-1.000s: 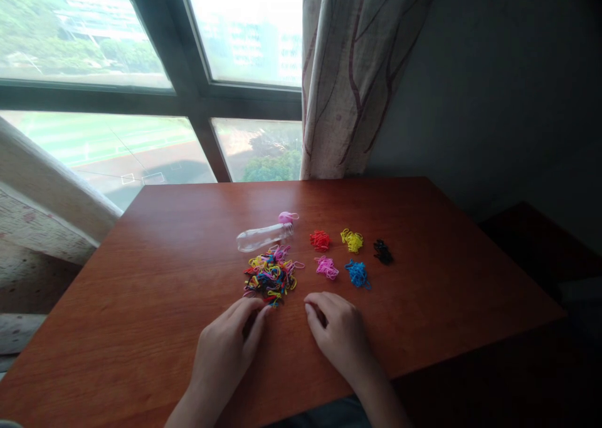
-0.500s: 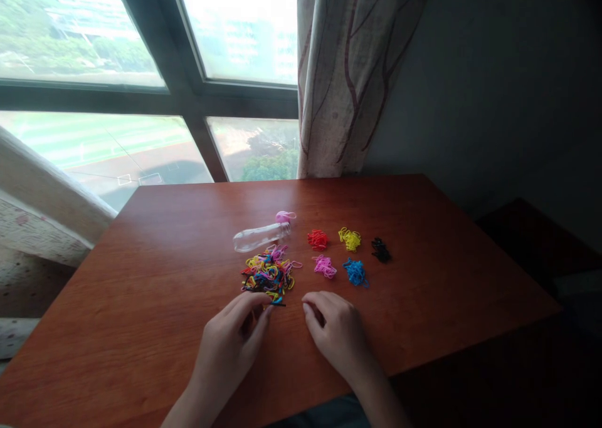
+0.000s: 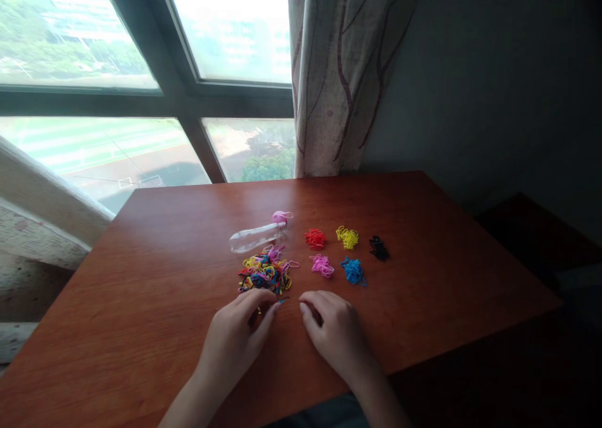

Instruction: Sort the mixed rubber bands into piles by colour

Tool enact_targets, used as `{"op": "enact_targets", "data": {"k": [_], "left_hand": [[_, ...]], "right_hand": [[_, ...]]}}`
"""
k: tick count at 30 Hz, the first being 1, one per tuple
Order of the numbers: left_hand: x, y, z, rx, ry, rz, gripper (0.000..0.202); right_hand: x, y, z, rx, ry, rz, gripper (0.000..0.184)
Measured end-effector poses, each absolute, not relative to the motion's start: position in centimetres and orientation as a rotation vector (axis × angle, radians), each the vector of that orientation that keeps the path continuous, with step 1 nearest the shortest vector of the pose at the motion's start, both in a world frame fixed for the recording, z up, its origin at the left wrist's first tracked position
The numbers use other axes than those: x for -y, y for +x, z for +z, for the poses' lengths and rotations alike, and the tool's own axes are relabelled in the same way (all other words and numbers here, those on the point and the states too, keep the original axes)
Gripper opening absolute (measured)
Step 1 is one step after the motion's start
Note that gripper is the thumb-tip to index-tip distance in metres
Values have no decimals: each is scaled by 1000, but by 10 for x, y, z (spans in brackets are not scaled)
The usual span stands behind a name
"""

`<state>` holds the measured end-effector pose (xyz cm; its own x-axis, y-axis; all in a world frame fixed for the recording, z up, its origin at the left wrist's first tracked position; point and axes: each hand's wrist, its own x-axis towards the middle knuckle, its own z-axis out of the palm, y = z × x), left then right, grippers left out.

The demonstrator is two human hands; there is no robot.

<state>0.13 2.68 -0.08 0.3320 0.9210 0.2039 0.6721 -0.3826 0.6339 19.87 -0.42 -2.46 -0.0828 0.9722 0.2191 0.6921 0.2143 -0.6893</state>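
head view: nearest, the bare left hand [image 3: 237,331] is at the near side of the tangled, many-coloured heap of small loops, apparently rubber bands [image 3: 266,271], which serves as landmark here. its grip is pinched together on a tiny dark-and-blue strand [image 3: 283,300] poking out past the fingertips; whether that is one loop or two is too small to tell. the bare right hand [image 3: 336,328] is nearer than the heap and off to its right, thumb and forefinger tips close together; i cannot tell whether this grip meets or holds anything. both are over a reddish-brown wooden worktop [image 3: 423,309].

right of the heap, well apart from one another, lie single-colour piles of the same loops: bright blue [image 3: 353,271] and, closer to the heap, pink [image 3: 322,266]; farther back, black [image 3: 379,248] is farthest right, then yellow [image 3: 347,238] and red [image 3: 315,239]. just beyond the heap a clear, long bottle [image 3: 256,237] lies on its side, with a pink rounded cap with a loop [image 3: 282,217] near its right end. well beyond the heap is a grey-framed window [image 3: 181,105].

the step in hand appears to be sorting by colour, with plenty left in the heap. the next move seems to call for separating the pinched strand, perhaps by passing part to the right grip, then placing each loop with its matching pile.
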Motion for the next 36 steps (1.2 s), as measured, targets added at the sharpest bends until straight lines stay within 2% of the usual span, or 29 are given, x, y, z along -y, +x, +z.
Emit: {"op": "enact_targets", "data": {"k": [14,17,28,32,36], "left_hand": [[-14,-6,2,-1315,2022,867,11],[-12,-6,0,-1295,2023,876,10],[-10,-9,-10,-1326,2127,884,10],[-9,-9,-16,-1333,2204,806,11],[-8,-10,-19,-1328,2231,770,11]], "right_hand": [[11,186,-14,1885,-1416,681,14],[11,183,-16,1912,-1398,636,10],[13,187,-18,1787,-1428,609,14],[8,220,-18,1658,-1503,477,20],[-10,292,-20,1490,-1757,215,30]]}}
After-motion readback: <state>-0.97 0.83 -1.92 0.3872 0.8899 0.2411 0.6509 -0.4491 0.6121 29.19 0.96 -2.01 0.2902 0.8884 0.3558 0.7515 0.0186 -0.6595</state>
